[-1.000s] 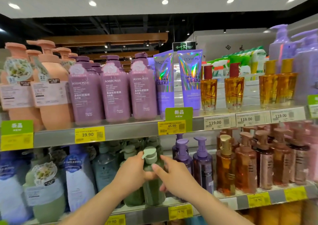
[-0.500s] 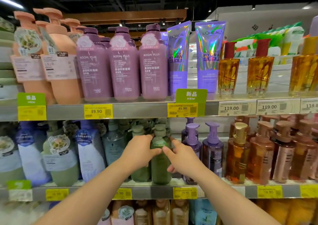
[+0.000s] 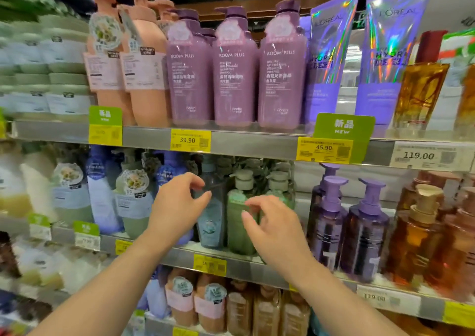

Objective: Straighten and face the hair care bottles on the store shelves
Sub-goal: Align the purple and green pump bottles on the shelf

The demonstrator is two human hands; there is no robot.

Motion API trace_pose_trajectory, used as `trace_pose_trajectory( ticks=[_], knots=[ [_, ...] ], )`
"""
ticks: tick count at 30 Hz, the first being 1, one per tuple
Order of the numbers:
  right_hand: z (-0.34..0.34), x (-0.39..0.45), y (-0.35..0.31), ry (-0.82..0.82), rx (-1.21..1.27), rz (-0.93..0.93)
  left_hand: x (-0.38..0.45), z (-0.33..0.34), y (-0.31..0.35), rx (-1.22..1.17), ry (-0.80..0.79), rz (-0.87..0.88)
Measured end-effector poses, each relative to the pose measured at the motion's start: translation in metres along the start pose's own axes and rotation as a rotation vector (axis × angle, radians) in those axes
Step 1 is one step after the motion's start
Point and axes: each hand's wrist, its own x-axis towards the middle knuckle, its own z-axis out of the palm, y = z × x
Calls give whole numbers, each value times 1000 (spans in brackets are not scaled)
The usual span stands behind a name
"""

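A green pump bottle [image 3: 237, 222] stands on the middle shelf [image 3: 246, 267], with a blue-grey pump bottle [image 3: 212, 220] just left of it. My left hand [image 3: 177, 207] hovers in front of the blue-grey bottle, fingers spread and holding nothing. My right hand [image 3: 272, 227] hovers just right of the green bottle, fingers apart, partly covering a second green bottle [image 3: 279, 189] behind it. Neither hand grips a bottle.
Purple Room Plus bottles [image 3: 235, 70], peach pump bottles [image 3: 138, 60] and L'Oreal tubes [image 3: 327, 60] line the top shelf. Dark purple pump bottles [image 3: 347, 222] and amber bottles [image 3: 416, 235] stand right of my hands. Pale bottles [image 3: 100, 194] crowd the left; more bottles fill the shelf below.
Both hands have let go of the green bottle and drawn back with fingers spread. The left hand shifted left toward the blue-grey bottle. The view moved closer and downward.
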Motion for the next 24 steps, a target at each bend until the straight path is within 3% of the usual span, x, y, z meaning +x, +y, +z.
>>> trace_pose_trajectory(
  ticks=[3, 6, 8, 12, 16, 24],
  knots=[
    [20, 26, -22, -207, -38, -10, 1, -1, -7, 60, 2, 28],
    [41, 57, -36, -268, -83, 14, 8, -5, -11, 92, -37, 45],
    [58, 78, -39, -292, -159, 59, 18, -5, -17, 144, -149, 35],
    [77, 102, -48, -309, -310, 137, 30, 0, -29, 211, -366, 59],
    [85, 104, -52, -305, -401, 140, 31, 3, -37, 172, -383, 115],
    [71, 75, -69, -225, -296, 292, 20, -10, -54, 147, -397, 280]
  ],
)
